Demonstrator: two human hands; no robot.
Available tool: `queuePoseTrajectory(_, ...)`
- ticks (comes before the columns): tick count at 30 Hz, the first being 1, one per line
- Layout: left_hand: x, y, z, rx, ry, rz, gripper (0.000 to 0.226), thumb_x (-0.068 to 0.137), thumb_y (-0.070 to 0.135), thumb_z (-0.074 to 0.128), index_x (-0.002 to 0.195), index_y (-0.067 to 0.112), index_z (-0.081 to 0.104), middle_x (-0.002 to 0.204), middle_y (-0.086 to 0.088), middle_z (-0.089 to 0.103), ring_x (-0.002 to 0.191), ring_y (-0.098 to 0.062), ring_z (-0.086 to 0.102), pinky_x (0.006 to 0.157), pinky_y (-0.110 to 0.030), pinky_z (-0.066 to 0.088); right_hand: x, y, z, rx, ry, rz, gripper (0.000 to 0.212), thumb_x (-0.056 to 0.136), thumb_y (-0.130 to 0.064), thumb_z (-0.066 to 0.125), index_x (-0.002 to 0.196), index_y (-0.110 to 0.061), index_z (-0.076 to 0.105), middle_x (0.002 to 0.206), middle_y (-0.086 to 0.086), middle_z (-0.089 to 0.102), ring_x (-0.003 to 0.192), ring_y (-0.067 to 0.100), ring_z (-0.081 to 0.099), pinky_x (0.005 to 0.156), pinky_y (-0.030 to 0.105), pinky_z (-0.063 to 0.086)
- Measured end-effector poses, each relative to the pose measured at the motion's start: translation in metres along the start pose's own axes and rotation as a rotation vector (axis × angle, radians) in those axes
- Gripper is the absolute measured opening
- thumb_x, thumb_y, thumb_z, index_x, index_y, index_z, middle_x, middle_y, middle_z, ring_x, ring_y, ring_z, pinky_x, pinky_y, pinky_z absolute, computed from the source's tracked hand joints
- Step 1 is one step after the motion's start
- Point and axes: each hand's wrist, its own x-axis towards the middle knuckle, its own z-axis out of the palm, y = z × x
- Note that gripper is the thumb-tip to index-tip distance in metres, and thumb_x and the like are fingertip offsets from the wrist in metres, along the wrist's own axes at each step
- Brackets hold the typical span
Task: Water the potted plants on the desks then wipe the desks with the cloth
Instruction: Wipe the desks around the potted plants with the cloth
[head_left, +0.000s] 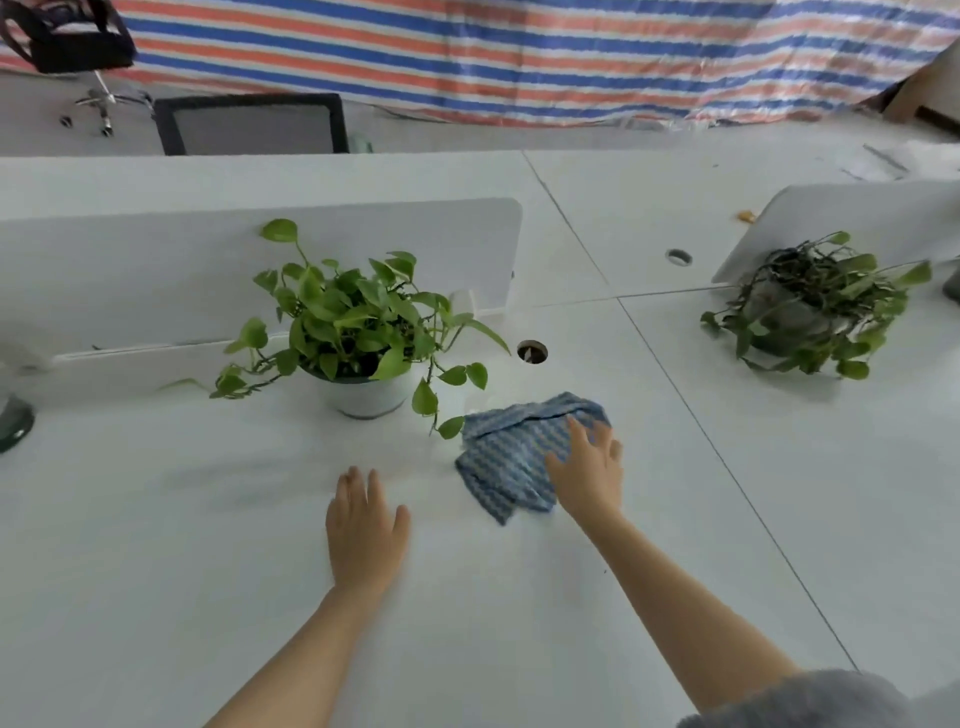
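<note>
Nearest, left hand (363, 525) flat and empty on white laminate desk (467, 623). Beyond, right hand (589, 475) spread, pressing crumpled blue chequered cloth (514, 457), not clenched. Further, green pothos in white pot (358, 332) just beside cloth; trailing leaf touching. Risk: leftward wiping could snag vines, tipping pot. Farthest, darker straggly plant (810, 306).

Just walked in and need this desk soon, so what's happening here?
A person is wiping the white desk. Their right hand lies flat on a blue checked cloth spread beside the green potted plant. The left hand rests open on the bare desktop. A second, scragglier plant sits on the neighbouring desk.
</note>
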Motion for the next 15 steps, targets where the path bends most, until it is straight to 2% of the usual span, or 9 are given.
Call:
queuePoseTrajectory(3, -0.002, 0.001, 0.006, 0.046, 0.007, -0.003, 0.059, 0.094, 0.035, 0.034, 0.145, 0.008, 0.022, 0.157, -0.014, 0.013, 0.145, -0.028, 0.009, 0.117, -0.039, 0.014, 0.002, 0.003, 0.033, -0.157, -0.141, -0.083, 0.058, 0.094, -0.039, 0.037, 0.146, -0.026, 0.016, 0.157, 0.012, 0.0, 0.144, 0.03, -0.002, 0.115, 0.044, 0.011)
queuePoseTrajectory(8, -0.001, 0.001, 0.011, 0.111, 0.047, -0.023, 0.076, 0.078, 0.043, 0.014, 0.135, 0.002, 0.044, 0.146, -0.021, 0.038, 0.137, -0.036, 0.034, 0.109, -0.046, 0.032, 0.032, 0.004, 0.042, -0.226, -0.153, -0.063, 0.066, 0.093, -0.055, 0.027, 0.148, -0.027, 0.001, 0.156, 0.014, -0.012, 0.144, 0.031, -0.015, 0.116, 0.046, -0.003)
queuePoseTrajectory(12, -0.001, 0.003, 0.012, 0.145, 0.028, -0.046, 0.073, 0.078, 0.041, 0.018, 0.132, 0.001, 0.048, 0.143, -0.021, 0.042, 0.134, -0.036, 0.039, 0.106, -0.047, 0.036, 0.054, 0.008, 0.05, -0.256, -0.181, -0.067, 0.076, 0.089, -0.062, 0.026, 0.147, -0.024, -0.005, 0.155, 0.016, -0.016, 0.143, 0.031, -0.017, 0.116, 0.048, -0.005)
queuePoseTrajectory(15, 0.001, 0.004, 0.011, 0.173, 0.008, -0.068, 0.064, 0.076, 0.037, 0.029, 0.121, 0.001, 0.058, 0.132, -0.022, 0.055, 0.122, -0.037, 0.052, 0.095, -0.046, 0.047, 0.071, 0.007, 0.058, -0.265, -0.182, -0.105, 0.078, 0.088, -0.063, 0.027, 0.147, -0.024, -0.006, 0.155, 0.014, -0.015, 0.143, 0.031, -0.017, 0.116, 0.049, -0.006)
